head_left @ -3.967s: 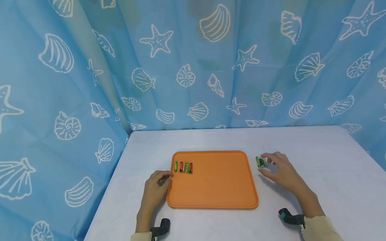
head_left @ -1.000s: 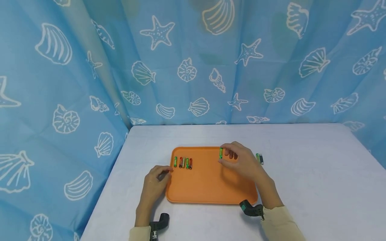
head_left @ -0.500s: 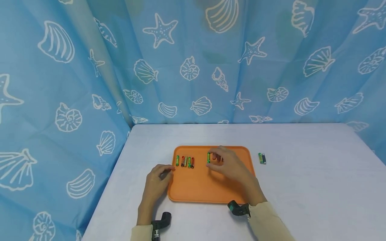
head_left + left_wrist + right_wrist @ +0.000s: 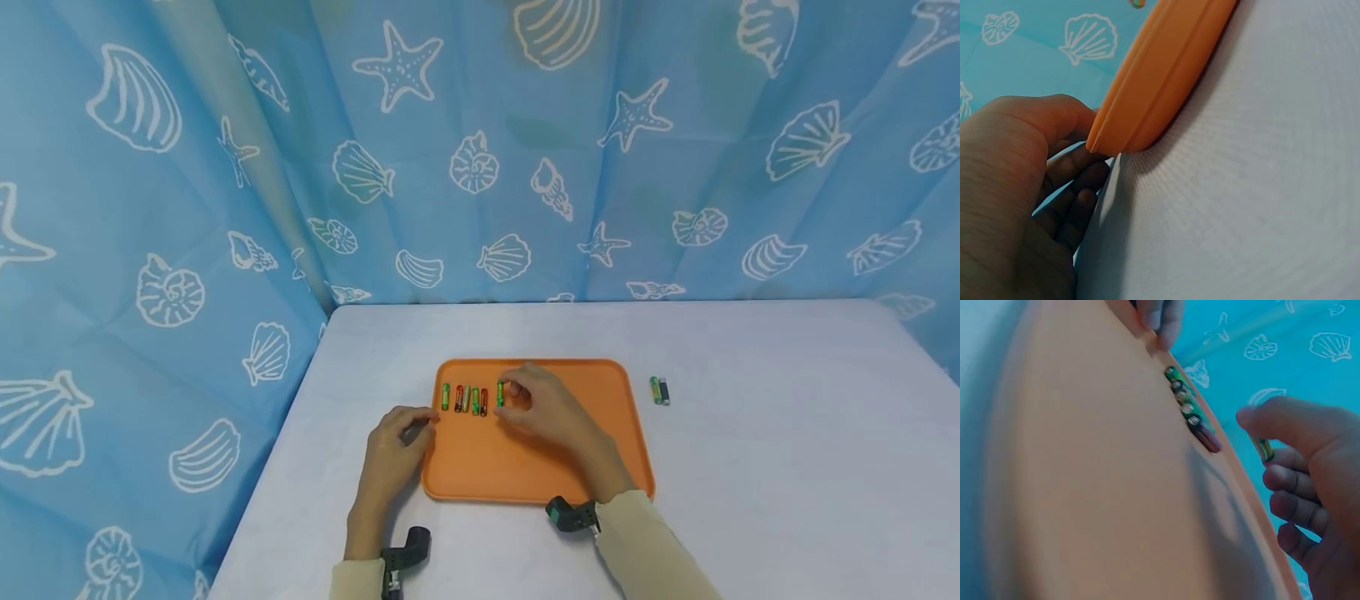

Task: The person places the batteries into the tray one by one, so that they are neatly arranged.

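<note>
My right hand point(image 4: 546, 410) pinches a green battery point(image 4: 500, 394) between thumb and fingertips, holding it upright above the orange tray point(image 4: 525, 475). In the right wrist view the battery point(image 4: 1265, 449) is partly hidden by the thumb. To its left, several green and red batteries point(image 4: 476, 402) lie side by side along the tray's upper left part, with a small gap after the leftmost green battery point(image 4: 446, 397). At the tray's left edge, my left hand point(image 4: 395, 442) grips the rim; the left wrist view shows thumb and fingers at the tray's corner point(image 4: 1147, 81).
Right of the tray, a green battery point(image 4: 656, 390) and a dark battery point(image 4: 664, 391) lie together on the white table point(image 4: 787, 450). A blue curtain point(image 4: 480, 200) with shell prints hangs behind the table and along its left side.
My right hand has taken a green battery from the group on the right and carried it left over the tray towards the row. My left hand has stayed at the tray's edge.
</note>
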A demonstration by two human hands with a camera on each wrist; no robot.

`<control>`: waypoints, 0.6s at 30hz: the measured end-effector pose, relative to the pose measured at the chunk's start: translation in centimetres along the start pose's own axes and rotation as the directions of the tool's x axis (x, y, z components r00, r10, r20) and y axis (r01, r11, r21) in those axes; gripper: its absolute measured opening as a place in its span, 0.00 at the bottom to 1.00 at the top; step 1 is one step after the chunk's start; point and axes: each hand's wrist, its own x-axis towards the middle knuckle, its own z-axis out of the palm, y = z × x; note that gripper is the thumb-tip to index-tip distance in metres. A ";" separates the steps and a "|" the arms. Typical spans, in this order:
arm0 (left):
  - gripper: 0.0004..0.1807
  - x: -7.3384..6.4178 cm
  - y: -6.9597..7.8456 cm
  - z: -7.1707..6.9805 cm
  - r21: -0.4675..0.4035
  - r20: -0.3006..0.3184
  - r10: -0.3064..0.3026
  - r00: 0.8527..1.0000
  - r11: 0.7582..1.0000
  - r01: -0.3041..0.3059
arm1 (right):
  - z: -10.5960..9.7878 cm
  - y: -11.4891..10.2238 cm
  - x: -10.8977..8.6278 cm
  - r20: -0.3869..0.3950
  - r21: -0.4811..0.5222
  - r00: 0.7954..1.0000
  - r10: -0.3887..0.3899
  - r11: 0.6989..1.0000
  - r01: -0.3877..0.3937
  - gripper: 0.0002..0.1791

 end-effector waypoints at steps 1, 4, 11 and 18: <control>0.11 0.0 0.0 0.0 0.000 0.001 -0.006 1.000 1.000 0.006 | 0.2 0.1 0.1 0.004 -0.001 1.000 0.006 1.000 -0.006 0.21; 0.10 0.0 0.0 -0.1 -0.002 0.008 -0.027 1.000 1.000 0.027 | 0.8 0.2 0.3 0.007 -0.010 1.000 0.012 1.000 -0.012 0.20; 0.10 0.1 0.0 0.0 0.001 0.012 -0.055 0.998 0.999 0.055 | 1.7 0.4 0.4 0.004 -0.072 1.000 -0.022 0.997 0.022 0.20; 0.10 0.1 0.0 0.0 -0.001 0.014 -0.058 0.998 0.998 0.058 | 2.1 0.9 0.4 -0.019 -0.085 0.999 -0.027 0.996 0.026 0.20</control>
